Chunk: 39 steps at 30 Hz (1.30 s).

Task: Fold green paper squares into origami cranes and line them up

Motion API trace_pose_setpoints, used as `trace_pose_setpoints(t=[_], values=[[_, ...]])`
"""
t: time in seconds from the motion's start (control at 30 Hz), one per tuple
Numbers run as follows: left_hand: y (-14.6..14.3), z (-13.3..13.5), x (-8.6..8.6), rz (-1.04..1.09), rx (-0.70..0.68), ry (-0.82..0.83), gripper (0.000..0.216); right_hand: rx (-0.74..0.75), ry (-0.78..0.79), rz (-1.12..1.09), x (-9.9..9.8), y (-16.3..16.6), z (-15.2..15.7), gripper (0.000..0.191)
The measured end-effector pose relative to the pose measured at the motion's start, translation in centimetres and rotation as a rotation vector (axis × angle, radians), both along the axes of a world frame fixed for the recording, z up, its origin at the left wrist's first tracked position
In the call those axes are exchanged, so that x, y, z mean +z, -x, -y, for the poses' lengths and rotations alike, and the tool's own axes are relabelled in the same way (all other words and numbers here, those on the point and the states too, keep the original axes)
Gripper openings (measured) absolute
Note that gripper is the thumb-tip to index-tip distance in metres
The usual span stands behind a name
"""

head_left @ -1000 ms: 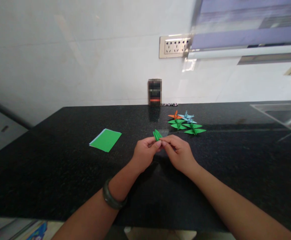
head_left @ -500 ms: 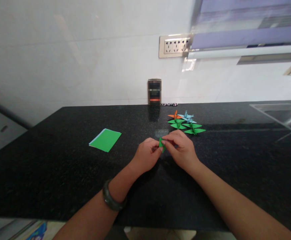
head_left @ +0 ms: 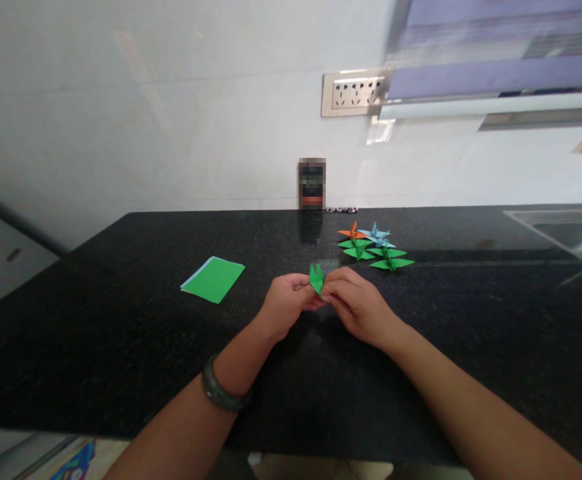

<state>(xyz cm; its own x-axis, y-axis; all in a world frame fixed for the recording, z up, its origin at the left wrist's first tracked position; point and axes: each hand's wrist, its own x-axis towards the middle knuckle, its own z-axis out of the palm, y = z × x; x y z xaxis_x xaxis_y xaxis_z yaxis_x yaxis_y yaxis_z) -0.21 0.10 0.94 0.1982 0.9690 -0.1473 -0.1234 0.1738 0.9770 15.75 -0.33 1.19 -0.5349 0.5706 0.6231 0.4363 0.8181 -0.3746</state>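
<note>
Paper cranes [head_left: 357, 249] lie beyond, sheets [head_left: 214, 279] to the left; both hands' [head_left: 285, 305] [head_left: 358, 303] fingers [head_left: 337, 288] pinch folded green paper [head_left: 316, 280].

The single view looks from the person's head, forward and down over a dark speckled stone countertop [head_left: 121, 353] to the pale wall [head_left: 181, 133] behind it, so both forearms [head_left: 445, 380] enter at the bottom and the left hand [head_left: 287, 303] and right hand [head_left: 357, 303] meet just below the middle. It sits near the hands yet frames widely, taking in the countertop's front edge [head_left: 315, 449], the socket panel [head_left: 355, 94] high up and, at far right, what looks like a metal sink [head_left: 578, 235], though glare and the frame's border leave that uncertain.
</note>
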Motion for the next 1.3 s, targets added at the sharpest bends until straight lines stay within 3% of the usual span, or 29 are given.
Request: trace_pose_setpoints(t=[0.3, 0.47, 0.57, 0.67, 0.9, 1.07, 1.2, 1.3], values=[[-0.1, 0.0, 0.1, 0.190, -0.045, 0.100, 0.017, -0.054, 0.060, 0.052, -0.3, 0.0, 0.0, 0.015], [-0.2, 0.2, 0.0, 0.090, -0.032, 0.017, 0.025, -0.036, 0.101, -0.014, -0.5, 0.2, -0.1, 0.013], [-0.3, 0.2, -0.3, 0.046, -0.014, -0.044, 0.024, -0.144, 0.266, -0.181, -1.0, 0.5, -0.2, 0.004], [-0.5, 0.1, -0.6, -0.055, -0.001, -0.123, 0.021, -0.259, 0.422, -0.288, -1.3, 0.7, -0.4, 0.011], [-0.4, 0.1, -0.9, -0.350, 0.000, -0.319, 0.032, -0.252, 0.516, -0.335, -1.2, 0.8, -0.4, 0.011], [-0.6, 0.3, -0.6, -0.232, 0.073, -0.340, 0.027, -0.225, 0.664, -0.465, -1.4, 0.9, -0.6, 0.015], [-0.8, 0.3, -0.7, -0.189, 0.144, -0.251, 0.024, -0.201, 0.675, -0.468, -1.3, 0.9, -0.5, 0.015], [-0.7, 0.3, -0.6, -0.263, 0.169, -0.292, 0.021, -0.196, 0.654, -0.432, -1.2, 0.9, -0.3, 0.015]])
